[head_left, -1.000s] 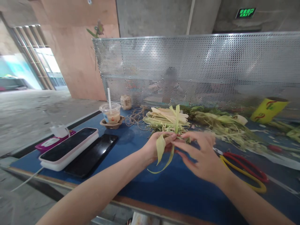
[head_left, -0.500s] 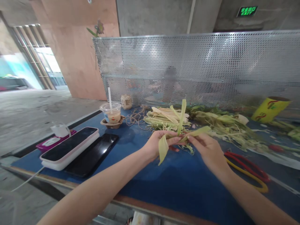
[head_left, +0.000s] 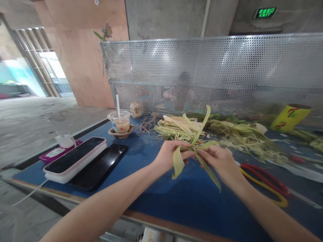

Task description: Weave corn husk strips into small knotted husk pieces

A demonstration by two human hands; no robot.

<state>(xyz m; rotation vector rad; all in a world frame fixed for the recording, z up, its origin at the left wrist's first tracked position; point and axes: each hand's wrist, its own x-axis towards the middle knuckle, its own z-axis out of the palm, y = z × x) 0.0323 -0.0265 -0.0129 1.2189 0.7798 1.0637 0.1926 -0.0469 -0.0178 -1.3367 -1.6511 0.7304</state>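
Note:
Pale green leaf strips [head_left: 178, 163] cross between my two hands above the blue table [head_left: 176, 198]. My left hand [head_left: 169, 155] is closed on them, with one strip curling down over its fingers. From the right, my right hand [head_left: 219, 160] pinches the strips near the crossing. One long strip stands up and leans right; another hangs down under my right hand. Just behind lies a stack of pale folded husks [head_left: 179, 125]. Red and yellow handled scissors [head_left: 268, 181] rest beside my right forearm.
Two phones [head_left: 75, 155] [head_left: 99, 166], a purple tissue pack [head_left: 59, 153] and an iced drink [head_left: 119, 122] stand left. Twine [head_left: 147, 126], loose leaves [head_left: 242, 134] and a yellow roll [head_left: 290, 117] lie behind. A perforated metal screen [head_left: 214, 67] edges the table; a person sits beyond.
The upright strip now leans further right. A strip now hangs down and right below my right hand. My right hand has shifted slightly, and the curled strip has moved a little right.

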